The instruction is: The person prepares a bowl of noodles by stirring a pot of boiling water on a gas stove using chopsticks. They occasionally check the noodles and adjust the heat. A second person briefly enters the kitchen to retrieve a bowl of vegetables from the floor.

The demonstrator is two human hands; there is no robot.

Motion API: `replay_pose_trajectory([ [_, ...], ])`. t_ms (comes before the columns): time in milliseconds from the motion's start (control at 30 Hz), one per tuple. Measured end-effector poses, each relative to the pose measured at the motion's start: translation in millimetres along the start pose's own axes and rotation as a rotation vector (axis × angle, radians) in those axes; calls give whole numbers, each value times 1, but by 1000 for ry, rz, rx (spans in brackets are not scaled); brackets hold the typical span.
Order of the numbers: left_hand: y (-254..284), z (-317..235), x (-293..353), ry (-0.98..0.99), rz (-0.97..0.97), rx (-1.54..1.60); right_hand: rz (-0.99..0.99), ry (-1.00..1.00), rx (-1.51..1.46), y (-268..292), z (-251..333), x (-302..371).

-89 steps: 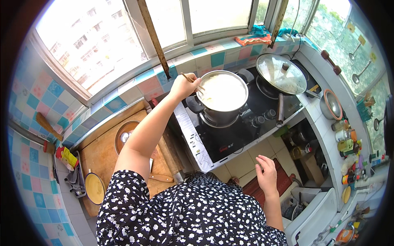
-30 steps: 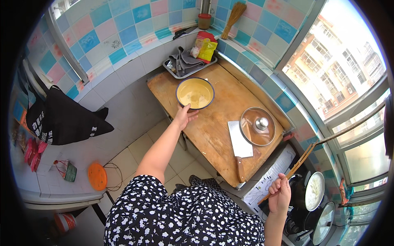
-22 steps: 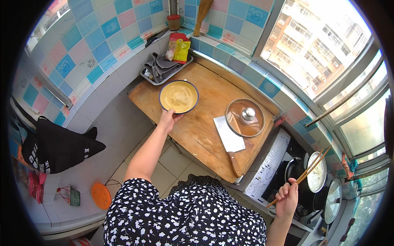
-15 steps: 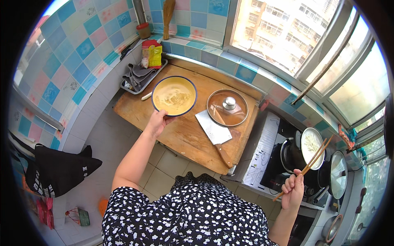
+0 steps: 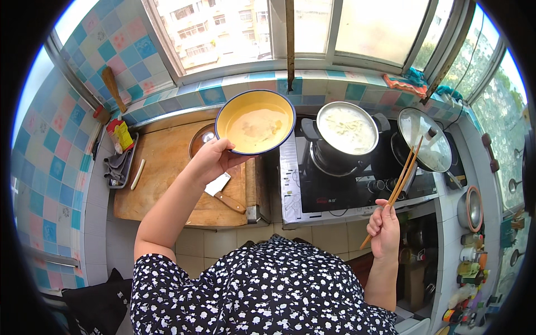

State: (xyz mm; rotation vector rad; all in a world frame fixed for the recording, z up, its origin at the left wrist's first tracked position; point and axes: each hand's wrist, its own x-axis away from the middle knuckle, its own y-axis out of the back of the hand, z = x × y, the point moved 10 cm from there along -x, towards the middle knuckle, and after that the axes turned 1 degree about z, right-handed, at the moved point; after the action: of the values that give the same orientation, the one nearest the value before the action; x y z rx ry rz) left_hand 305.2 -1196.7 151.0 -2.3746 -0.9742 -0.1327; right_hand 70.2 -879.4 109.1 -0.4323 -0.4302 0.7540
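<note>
My left hand (image 5: 215, 159) is closed on the near rim of a yellow enamel bowl (image 5: 226, 120) with a blue edge. Pale, cloudy liquid (image 5: 258, 127) lies in the bowl, which is held up between the cutting board and the stove. In my right hand (image 5: 384, 228) a pair of wooden chopsticks (image 5: 403, 181) points up and away, in front of the stove. A black pot (image 5: 334, 159) stands on the left burner, full of whitish liquid with pale strips (image 5: 347, 128) in it. Beside it on the right sits a pan (image 5: 413, 162) under a glass lid (image 5: 430, 137).
On the wooden board (image 5: 159, 184) lie a cleaver (image 5: 226, 198), partly hidden by my left arm, a glass lid (image 5: 200, 139) and a white stick-shaped thing (image 5: 138, 174). A grey tray (image 5: 124, 167) holds a cloth and packets. Spice jars (image 5: 469, 254) line the right side.
My view has swung right toward the stove. The bowl has been lifted off the board area and carried right, near the pot. The chopsticks stay in my right hand.
</note>
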Motion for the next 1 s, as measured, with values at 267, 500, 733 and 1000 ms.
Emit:
replay_pose_trajectory([
  [267, -101, 33, -91, 91, 100, -148, -43, -9, -35, 66, 15, 17],
  [500, -121, 37, -136, 75, 19, -362, -54, 1, -53, 93, 23, 22],
  [733, -111, 31, -147, 50, -38, -391, -36, -21, -55, 88, 20, 18],
  [1000, -89, 30, -117, 93, 91, 108, 97, -109, -51, 46, -2, -4],
])
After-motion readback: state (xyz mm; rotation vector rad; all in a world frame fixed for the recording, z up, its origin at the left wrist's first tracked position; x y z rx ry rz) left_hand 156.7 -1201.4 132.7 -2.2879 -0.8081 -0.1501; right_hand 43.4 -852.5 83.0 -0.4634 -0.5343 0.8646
